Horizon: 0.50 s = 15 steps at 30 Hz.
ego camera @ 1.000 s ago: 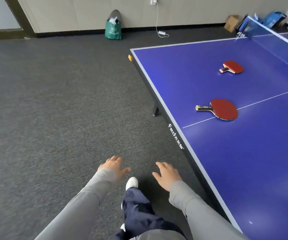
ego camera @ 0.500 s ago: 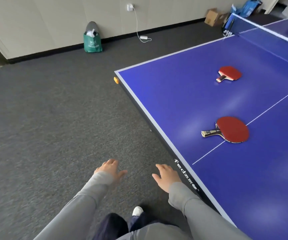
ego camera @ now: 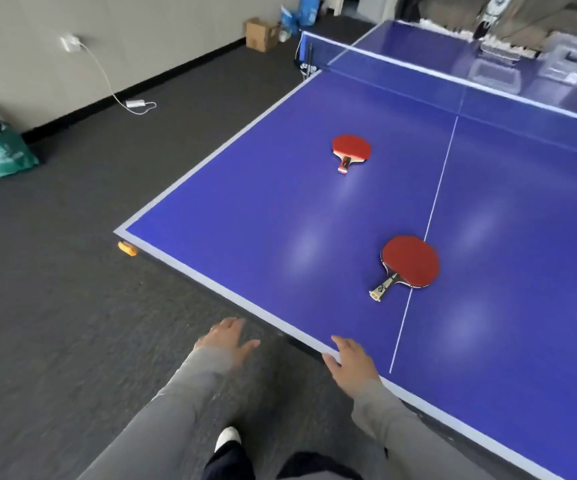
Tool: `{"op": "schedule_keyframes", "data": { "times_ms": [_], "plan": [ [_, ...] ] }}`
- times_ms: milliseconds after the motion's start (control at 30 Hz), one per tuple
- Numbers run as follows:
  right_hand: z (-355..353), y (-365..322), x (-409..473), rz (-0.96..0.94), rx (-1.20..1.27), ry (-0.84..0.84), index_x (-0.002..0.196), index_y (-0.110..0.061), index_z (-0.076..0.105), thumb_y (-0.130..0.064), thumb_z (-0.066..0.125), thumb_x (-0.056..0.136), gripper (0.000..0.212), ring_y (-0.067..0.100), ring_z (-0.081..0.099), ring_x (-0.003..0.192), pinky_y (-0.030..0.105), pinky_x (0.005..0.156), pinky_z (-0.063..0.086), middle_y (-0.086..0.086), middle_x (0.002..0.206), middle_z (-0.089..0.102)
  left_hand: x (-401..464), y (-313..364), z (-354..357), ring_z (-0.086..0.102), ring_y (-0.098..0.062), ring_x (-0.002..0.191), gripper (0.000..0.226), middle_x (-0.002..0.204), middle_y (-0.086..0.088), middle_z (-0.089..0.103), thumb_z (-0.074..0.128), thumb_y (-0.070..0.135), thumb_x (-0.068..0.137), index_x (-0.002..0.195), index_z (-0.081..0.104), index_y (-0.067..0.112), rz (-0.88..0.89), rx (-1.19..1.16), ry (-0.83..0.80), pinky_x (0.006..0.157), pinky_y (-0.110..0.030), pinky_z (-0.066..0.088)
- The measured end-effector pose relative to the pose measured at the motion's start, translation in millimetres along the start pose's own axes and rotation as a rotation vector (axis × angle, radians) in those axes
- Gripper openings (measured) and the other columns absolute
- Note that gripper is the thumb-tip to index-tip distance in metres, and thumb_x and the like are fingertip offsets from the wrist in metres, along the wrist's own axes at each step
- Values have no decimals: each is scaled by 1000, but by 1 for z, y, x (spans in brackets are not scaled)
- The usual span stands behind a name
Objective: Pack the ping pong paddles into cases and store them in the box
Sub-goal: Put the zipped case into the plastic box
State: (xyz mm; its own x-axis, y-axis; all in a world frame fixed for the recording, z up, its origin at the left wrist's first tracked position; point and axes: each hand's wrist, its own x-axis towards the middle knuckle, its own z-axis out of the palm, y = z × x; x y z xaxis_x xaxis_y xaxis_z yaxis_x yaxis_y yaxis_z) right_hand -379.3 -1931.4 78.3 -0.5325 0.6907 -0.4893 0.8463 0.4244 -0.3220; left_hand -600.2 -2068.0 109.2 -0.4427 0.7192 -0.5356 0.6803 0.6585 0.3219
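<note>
Paddles, count: two in my view, both red face up on the blue table (ego camera: 280, 216), neither in a case.
Near paddle (ego camera: 410, 261): lies flat on the near half, its head touching the white centre line, its handle pointing toward the table's near edge and slightly left.
Far paddle (ego camera: 352, 148): lies flat farther up the table, left of the centre line, well apart from the near paddle; short handle pointing toward me.
Hands, count: two, both in grey sleeves, both empty.
Left hand (ego camera: 226, 339): held over the dark carpet just off the table's near edge, fingers spread and relaxed, gripping nothing.
Right hand (ego camera: 351, 362): over the white border at the table's near edge, fingers extended and apart, gripping nothing; I cannot tell whether it touches the surface. It is nearer the near paddle than the left hand is, but well short of it.
Net (ego camera: 418, 69): one, stretched across the table beyond both paddles.
Containers beyond the net: one clear plastic bin (ego camera: 571, 58) on the far half; contents too blurred to read.
Floor items, count: one green bag (ego camera: 1, 154) by the wall, one cardboard box (ego camera: 261, 34) near the net post, one white charger cable (ego camera: 107, 77) hanging from a wall socket.
Under table corner: one orange fitting (ego camera: 127, 248).
Feet: one white shoe (ego camera: 228, 438) visible between my sleeves.
</note>
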Motion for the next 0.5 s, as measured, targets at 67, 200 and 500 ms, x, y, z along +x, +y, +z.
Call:
{"op": "schedule_keyframes", "data": {
  "times_ms": [67, 200, 500],
  "plan": [
    [-4, -5, 6, 97, 87, 51, 148, -17, 28, -41, 37, 100, 54, 21, 24, 143, 36, 111, 26, 2, 153, 31, 17, -3, -19, 27, -21, 141, 67, 156, 1, 23, 40, 53, 95, 150, 22, 19, 54, 7, 7, 112, -40, 31],
    [-17, -11, 15, 283, 252, 219, 145, -13, 32, -37, 43, 99, 53, 23, 31, 138, 38, 110, 30, 6, 147, 40, 50, 2, -44, 25, -20, 142, 64, 155, 2, 25, 39, 51, 96, 149, 22, 19, 138, 2, -14, 111, -41, 31],
    [-52, 11, 83, 618, 543, 524, 140, -7, 39, -37, 52, 95, 55, 28, 38, 131, 44, 103, 35, 10, 137, 48, 138, 49, -60, 31, -18, 139, 63, 154, 3, 25, 41, 49, 96, 150, 22, 22, 222, 22, -45, 108, -39, 35]
  ]
}}
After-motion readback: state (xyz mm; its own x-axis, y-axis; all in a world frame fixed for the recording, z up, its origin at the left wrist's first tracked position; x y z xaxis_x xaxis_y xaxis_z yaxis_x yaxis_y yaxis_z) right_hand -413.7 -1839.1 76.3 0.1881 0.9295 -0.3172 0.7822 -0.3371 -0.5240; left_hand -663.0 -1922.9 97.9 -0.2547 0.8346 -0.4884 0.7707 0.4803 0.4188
